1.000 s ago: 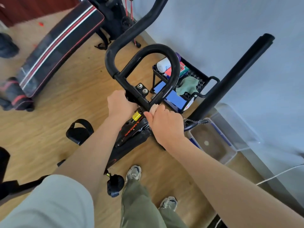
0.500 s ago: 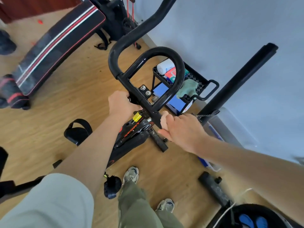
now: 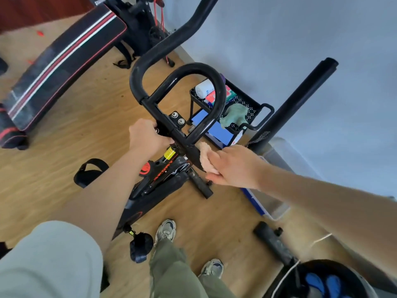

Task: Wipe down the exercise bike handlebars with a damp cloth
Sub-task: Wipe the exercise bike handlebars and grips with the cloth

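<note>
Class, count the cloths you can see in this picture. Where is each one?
2. A beige cloth held by the right hand against the handlebar; a green cloth draped on the black rack. Others could be hidden in the rack.

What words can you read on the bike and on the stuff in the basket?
"SPORT": red letters on the bike frame, read at a slant; anything after them is unclear.
Yellow sticker on the post: print too small to read.
Round red logo on the frame: no letters readable.
White bottle in the black basket: blue print too blurred.
Red packet beside it: too blurred.
</note>
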